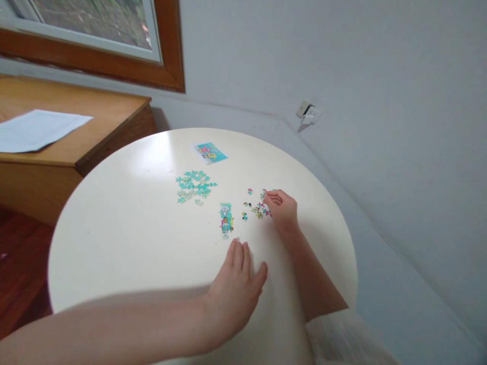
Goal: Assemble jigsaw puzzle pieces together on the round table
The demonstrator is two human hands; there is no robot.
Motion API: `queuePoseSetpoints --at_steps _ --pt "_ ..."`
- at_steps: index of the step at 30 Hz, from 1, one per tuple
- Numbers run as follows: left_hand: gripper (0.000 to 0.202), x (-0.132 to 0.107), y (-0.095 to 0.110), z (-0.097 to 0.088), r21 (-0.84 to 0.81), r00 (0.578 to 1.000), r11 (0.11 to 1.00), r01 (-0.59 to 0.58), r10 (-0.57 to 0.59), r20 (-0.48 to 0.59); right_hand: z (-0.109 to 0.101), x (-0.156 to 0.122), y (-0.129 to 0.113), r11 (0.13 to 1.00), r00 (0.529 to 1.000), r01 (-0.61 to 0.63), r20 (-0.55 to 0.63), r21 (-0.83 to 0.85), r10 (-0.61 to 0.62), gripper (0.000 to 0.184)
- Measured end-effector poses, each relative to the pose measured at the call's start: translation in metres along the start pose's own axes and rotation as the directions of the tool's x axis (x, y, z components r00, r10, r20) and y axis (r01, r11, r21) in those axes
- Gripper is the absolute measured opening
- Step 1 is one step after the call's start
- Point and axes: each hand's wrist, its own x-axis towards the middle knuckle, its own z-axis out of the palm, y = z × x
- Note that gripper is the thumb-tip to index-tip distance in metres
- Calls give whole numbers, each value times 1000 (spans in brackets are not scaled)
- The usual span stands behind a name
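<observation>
My left hand [239, 284] lies on the table with its fingers stretched forward and the thumb apart. Just beyond its fingertips is a joined strip of jigsaw puzzle [225, 219] showing a cartoon figure on turquoise. My right hand [282, 209] is at the right-hand group of loose multicoloured puzzle pieces [259, 210], its thumb and fingertips pinched together. A small piece seems to be at those fingertips, but the fingers partly hide it. Farther left lies a pile of mostly turquoise and pale green puzzle pieces [193, 186].
A picture card [211, 152] with cartoon figures lies near the far side of the round white table [114, 243]. Left of the table stands a wooden desk [114, 109] with white paper [41, 129] on it. A wall with a socket [309, 112] borders the right side.
</observation>
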Motion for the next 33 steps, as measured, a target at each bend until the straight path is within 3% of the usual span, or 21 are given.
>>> queuePoseSetpoints --at_steps 13,25,33 --pt "42 0 -1 1 -14 1000 1000 -4 4 -16 -1 1 1 1000 1000 9 -11 -4 -9 31" --pt "37 10 -12 -9 -76 998 997 -17 21 54 -1 3 4 998 999 0 -49 57 3 37" --pt "30 15 -19 -8 -70 1000 997 -12 11 -21 1 2 4 995 999 -30 -40 99 35 31"
